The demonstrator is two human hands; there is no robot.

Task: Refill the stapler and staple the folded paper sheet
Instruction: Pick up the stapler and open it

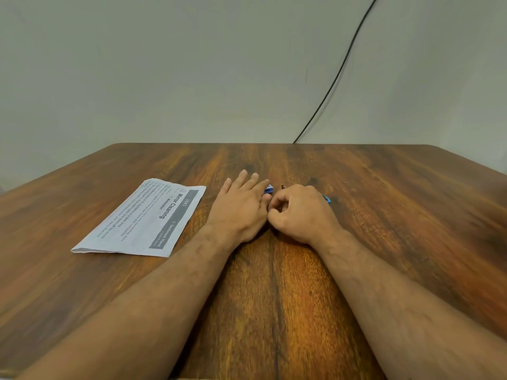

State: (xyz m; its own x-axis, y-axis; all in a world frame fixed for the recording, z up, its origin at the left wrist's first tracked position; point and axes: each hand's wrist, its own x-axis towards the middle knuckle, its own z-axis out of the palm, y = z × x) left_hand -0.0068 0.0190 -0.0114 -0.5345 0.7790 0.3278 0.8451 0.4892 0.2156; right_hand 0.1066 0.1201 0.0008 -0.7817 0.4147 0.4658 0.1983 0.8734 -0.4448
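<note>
Both hands meet near the middle of the worktop [274, 297], and most of what they handle is hidden under them. Left hand [241, 207]: fingers extended and fairly straight, palm down, fingertips reaching a small blue-and-white item [269, 189] that shows only as a corner past the fingers; it may be a staple box, but cannot be identified. Left grip reads as released, fingers laid flat rather than curled.

Right hand [301, 212]: fingers curled inward, thumb tucked against them, knuckles up. A blue piece [327, 199] juts out just beyond the far side of this hand, and a small dark tip [283, 186] shows above the knuckles. These could be parts of the stapler, largely covered by the hand. Whether the right grip clasps it or merely rests over it cannot be told.

Folded paper sheet [142, 220]: lies flat on the worktop to the left of the left hand, apart from it, fold edge toward the viewer, printed heading "Mirror Cleaning" legible, smaller text blurred.

Worktop: dark brown wood-grain laminate, rounded far corners. Behind it a plain pale wall [164, 64]; a black cable [337, 69] runs diagonally down the wall and disappears behind the far edge.
</note>
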